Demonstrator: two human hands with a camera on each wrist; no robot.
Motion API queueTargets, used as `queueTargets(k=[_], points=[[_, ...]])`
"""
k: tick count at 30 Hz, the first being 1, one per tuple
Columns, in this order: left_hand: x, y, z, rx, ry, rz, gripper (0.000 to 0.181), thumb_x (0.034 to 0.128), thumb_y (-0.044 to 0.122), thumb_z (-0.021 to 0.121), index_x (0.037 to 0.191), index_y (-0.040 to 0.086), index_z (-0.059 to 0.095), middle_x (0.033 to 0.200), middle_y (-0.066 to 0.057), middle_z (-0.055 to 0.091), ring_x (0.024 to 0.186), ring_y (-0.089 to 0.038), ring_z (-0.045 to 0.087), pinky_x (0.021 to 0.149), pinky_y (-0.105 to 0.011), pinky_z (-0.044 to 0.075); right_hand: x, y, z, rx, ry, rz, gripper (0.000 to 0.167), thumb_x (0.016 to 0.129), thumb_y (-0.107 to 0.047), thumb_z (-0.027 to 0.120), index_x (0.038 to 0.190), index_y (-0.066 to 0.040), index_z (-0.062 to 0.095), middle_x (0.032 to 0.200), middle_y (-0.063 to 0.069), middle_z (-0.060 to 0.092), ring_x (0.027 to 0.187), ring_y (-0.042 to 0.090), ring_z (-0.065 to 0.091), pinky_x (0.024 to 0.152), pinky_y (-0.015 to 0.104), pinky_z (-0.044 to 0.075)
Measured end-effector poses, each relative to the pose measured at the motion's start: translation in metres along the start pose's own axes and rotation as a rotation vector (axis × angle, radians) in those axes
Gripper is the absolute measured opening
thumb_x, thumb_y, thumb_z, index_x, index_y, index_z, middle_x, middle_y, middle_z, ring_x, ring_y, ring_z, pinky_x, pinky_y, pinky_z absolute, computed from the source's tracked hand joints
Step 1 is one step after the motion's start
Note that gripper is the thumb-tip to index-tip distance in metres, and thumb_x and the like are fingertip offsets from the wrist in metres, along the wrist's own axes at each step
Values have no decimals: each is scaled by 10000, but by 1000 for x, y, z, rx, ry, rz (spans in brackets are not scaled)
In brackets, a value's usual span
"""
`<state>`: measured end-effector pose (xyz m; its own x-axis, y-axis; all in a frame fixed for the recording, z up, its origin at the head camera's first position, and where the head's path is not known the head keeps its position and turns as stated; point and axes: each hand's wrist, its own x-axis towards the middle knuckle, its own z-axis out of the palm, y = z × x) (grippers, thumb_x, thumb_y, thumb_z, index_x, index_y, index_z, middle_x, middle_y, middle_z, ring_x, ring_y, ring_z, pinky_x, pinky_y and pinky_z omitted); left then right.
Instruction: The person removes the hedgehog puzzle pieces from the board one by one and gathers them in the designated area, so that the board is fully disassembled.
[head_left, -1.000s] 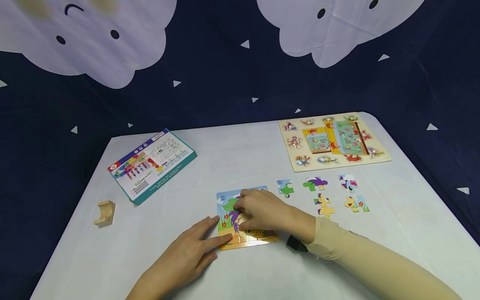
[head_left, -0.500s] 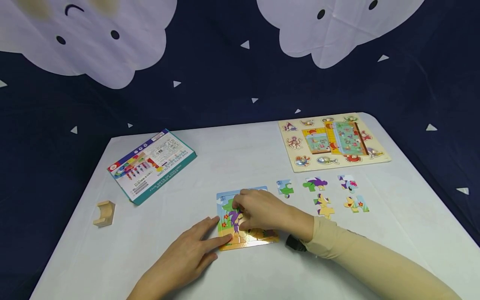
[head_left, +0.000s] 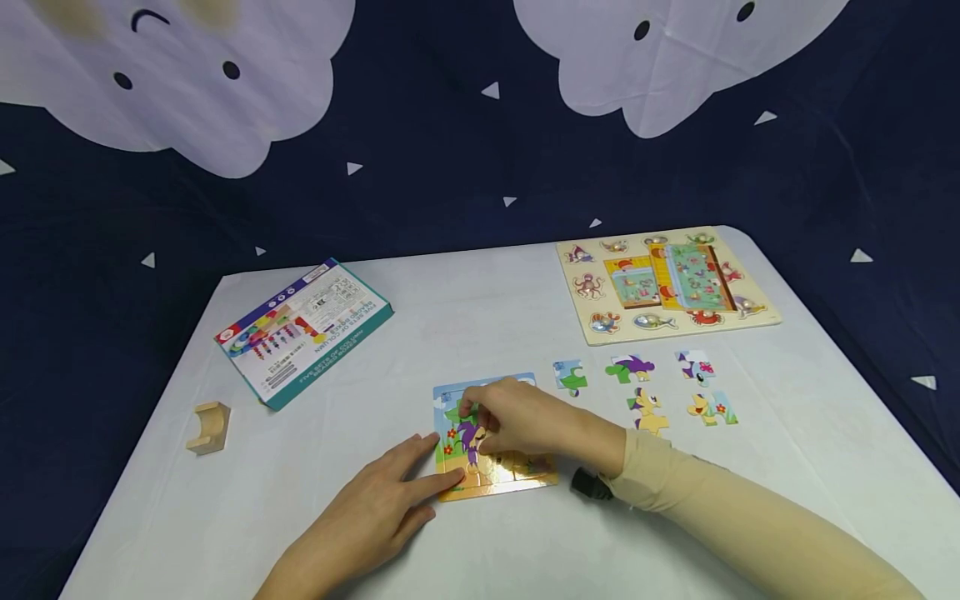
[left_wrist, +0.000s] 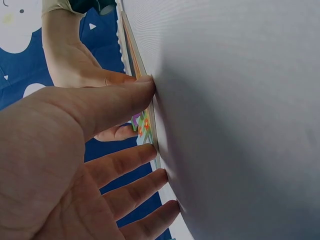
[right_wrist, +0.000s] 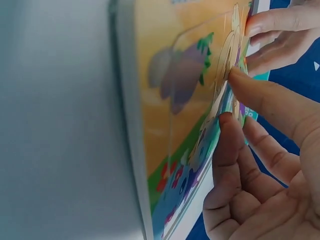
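Observation:
In the head view, a picture puzzle board [head_left: 495, 486] lies flat at the near middle of the table. My left hand [head_left: 375, 508] touches its left and near-left edge with extended fingers; the left wrist view shows thumb [left_wrist: 120, 100] and fingertips along the edge. My right hand [head_left: 525, 417] is over the board, with bent fingers and thumb tip apart on or just above the picture. In the right wrist view no loose piece shows between thumb [right_wrist: 265, 95] and fingers [right_wrist: 227, 145]. The palm hides part of the picture. Several loose pieces [head_left: 572, 377] lie right of the board.
A boxed set [head_left: 303, 333] lies at the back left, with a small wooden block [head_left: 210, 427] in front of it. At the back right, a wooden sea-animal board [head_left: 618, 335] carries two small picture boards [head_left: 697, 275]. A black object [head_left: 591, 486] is under my right wrist.
The fingers of my right hand have shifted slightly left and spread a little from the thumb. My left hand and the puzzle board have stayed in place.

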<state>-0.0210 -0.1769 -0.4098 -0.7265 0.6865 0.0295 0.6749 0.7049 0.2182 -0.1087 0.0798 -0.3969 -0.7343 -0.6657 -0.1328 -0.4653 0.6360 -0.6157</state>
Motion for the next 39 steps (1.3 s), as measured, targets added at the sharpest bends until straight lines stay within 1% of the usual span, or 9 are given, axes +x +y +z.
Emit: queueTargets(k=[5,11,16,21,24,31,39], points=[[0,0,0,-4,-11,-6,544,963,239,808,1468,384,666,1595,-151,556,1438,-390,587,1087,-539,570,1,1,-3,23,-7,-25,305,889,-48,864,1174,-83,760,858,-41,697,740,35,582,706,194,528],[1,0,-1,-18,-31,-20,534,977,255,796,1475,392,658,1606,-147,546,1452,-388,574,1094,-545,565,2,2,-5,49,-26,-29,289,903,-89,867,1176,-58,777,830,-66,669,720,17,557,683,178,510],[1,-1,0,-13,-20,-10,539,970,236,801,1470,383,664,1597,-153,552,1444,-390,581,1085,-549,569,4,5,-5,80,-25,-40,265,910,-86,859,1159,-41,780,822,-61,670,710,11,556,676,170,509],[0,-1,0,-4,-9,0,541,961,231,808,1464,377,672,1585,-161,561,1435,-390,590,1078,-545,572,5,6,-6,79,-24,-25,269,902,-63,848,1162,-49,782,826,-69,661,712,16,559,672,174,502],[0,-1,0,-4,-10,-3,544,960,233,810,1465,381,669,1586,-158,561,1435,-389,590,1077,-546,572,5,6,-6,69,-26,-14,272,898,-76,851,1161,-64,784,829,-79,660,717,20,563,674,179,502],[1,-1,0,-7,-6,-2,536,958,236,812,1457,380,676,1583,-151,565,1432,-382,593,1078,-540,574,4,9,-11,83,-31,28,270,883,-93,859,1145,-97,790,822,-96,660,722,38,567,681,198,487],[1,-1,0,-13,-1,3,528,962,230,805,1455,369,679,1578,-165,567,1424,-395,597,1072,-551,573,-4,16,-21,114,-14,51,296,887,-90,855,1177,-79,797,824,-93,669,719,41,574,679,192,500]])
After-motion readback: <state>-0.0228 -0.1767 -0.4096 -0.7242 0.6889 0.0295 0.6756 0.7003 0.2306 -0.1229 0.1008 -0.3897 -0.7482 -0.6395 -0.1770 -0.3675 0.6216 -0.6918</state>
